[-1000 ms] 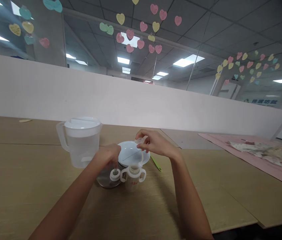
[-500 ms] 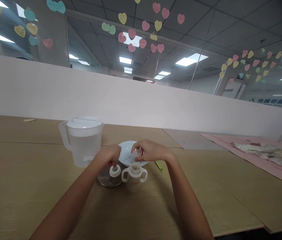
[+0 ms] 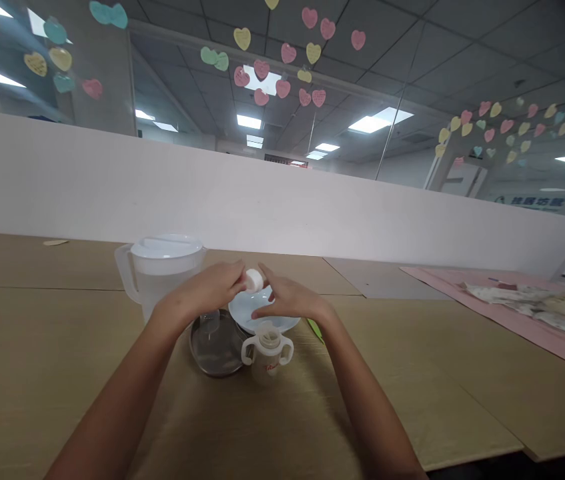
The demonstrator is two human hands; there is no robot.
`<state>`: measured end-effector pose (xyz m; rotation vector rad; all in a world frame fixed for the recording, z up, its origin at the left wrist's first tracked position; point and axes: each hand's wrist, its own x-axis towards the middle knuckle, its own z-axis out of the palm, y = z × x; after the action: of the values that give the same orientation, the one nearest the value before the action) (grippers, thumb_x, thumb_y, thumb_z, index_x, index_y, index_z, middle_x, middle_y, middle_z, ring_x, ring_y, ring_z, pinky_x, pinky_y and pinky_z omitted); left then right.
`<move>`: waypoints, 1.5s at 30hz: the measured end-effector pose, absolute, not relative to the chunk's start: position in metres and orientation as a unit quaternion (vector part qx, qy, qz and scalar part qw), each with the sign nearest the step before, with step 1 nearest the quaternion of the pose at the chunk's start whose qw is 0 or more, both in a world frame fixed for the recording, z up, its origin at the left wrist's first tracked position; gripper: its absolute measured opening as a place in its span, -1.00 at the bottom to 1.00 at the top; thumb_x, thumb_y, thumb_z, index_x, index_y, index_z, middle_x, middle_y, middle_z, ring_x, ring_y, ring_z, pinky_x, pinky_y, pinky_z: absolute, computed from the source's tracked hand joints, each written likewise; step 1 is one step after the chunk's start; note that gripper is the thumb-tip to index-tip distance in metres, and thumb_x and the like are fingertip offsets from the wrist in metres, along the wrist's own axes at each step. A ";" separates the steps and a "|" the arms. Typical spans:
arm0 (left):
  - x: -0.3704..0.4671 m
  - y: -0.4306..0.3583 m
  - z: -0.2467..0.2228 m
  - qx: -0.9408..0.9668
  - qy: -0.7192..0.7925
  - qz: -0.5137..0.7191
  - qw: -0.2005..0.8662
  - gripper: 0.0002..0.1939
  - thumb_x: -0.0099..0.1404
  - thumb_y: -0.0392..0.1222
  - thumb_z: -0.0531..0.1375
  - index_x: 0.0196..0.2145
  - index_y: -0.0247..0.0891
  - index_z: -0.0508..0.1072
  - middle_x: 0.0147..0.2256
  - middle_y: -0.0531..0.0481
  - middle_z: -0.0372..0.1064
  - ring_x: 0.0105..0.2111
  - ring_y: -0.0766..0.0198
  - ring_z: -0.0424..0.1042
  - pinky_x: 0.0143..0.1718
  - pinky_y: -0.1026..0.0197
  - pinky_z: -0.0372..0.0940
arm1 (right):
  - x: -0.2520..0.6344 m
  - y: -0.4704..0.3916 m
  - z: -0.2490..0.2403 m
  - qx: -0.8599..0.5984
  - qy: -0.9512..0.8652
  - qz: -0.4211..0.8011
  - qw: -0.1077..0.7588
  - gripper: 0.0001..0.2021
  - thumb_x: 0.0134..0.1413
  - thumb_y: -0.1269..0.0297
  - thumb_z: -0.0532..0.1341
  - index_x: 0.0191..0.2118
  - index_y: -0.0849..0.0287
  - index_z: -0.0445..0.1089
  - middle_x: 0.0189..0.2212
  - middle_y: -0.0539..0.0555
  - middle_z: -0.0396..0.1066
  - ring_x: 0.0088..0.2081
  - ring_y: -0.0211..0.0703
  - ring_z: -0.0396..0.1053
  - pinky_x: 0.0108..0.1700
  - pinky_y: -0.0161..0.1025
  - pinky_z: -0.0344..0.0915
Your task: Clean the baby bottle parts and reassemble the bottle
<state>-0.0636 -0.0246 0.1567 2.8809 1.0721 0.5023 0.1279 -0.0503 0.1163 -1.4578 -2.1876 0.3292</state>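
Note:
My left hand (image 3: 215,285) has its fingers closed on a white bottle cap (image 3: 253,281), held up over the pale blue bowl (image 3: 247,310). Close by on the right, my right hand (image 3: 287,297) has thumb and fingers apart, with nothing between them; its fingertips are near the cap. An uncapped bottle (image 3: 268,357) with two white handles stands upright in front of the bowl. Left of it lies a round metal plate (image 3: 217,350), and a small clear cover (image 3: 209,323) rests at its back left edge, partly behind my left wrist.
A large lidded pitcher (image 3: 155,273) with liquid stands behind my left forearm. A green utensil (image 3: 315,329) lies beside my right wrist. Farther right, plastic packages (image 3: 527,305) lie on a pink cloth (image 3: 445,283). A white wall runs behind.
My left hand has lifted the white cap from the metal plate to above the bowl. My right hand has let go of the small clear piece, and a clear cover now shows on the plate.

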 end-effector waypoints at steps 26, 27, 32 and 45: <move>-0.037 -0.050 0.149 0.875 0.258 0.247 -0.328 -0.76 0.23 -0.46 -0.10 -0.20 -0.31 0.25 -0.49 -0.02 0.36 -0.50 0.26 0.38 -0.55 0.33 0.15 | 0.143 -0.031 0.122 -0.357 -0.695 0.205 0.589 -0.57 -0.32 0.11 0.35 -0.32 0.13 0.19 -0.55 -0.13 0.22 -0.63 -0.38 0.15 -0.63 -0.39 0.13; -0.036 -0.050 0.148 0.871 0.252 0.247 -0.343 -0.75 0.23 -0.47 -0.11 -0.20 -0.31 0.25 -0.51 -0.02 0.34 -0.51 0.26 0.38 -0.55 0.33 0.15 | 0.144 -0.031 0.122 -0.355 -0.700 0.188 0.590 -0.59 -0.33 0.13 0.35 -0.33 0.13 0.20 -0.52 -0.12 0.23 -0.60 -0.38 0.16 -0.59 -0.39 0.15; -0.036 -0.055 0.149 0.869 0.239 0.242 -0.359 -0.73 0.22 -0.49 -0.13 -0.22 -0.30 0.25 -0.52 0.00 0.32 -0.52 0.28 0.36 -0.57 0.33 0.13 | 0.147 -0.032 0.122 -0.346 -0.715 0.136 0.592 -0.61 -0.33 0.15 0.34 -0.34 0.15 0.21 -0.40 -0.05 0.27 -0.41 -0.30 0.22 -0.37 -0.33 0.20; -0.052 -0.049 0.170 0.925 0.309 0.221 -0.004 -0.75 0.32 -0.13 -0.09 -0.25 -0.22 0.35 -0.32 0.00 0.42 -0.34 0.23 0.38 -0.37 0.28 0.16 | 0.138 -0.062 0.141 -0.543 -0.771 -0.023 0.333 -0.68 -0.16 0.01 0.25 -0.50 0.22 0.36 -0.46 0.02 0.31 -0.41 -0.26 0.22 -0.38 -0.32 0.07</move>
<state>-0.0519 -0.0491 0.1700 2.9128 0.9744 0.6944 0.1377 -0.0616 0.1411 -1.4183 -2.0124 -0.0591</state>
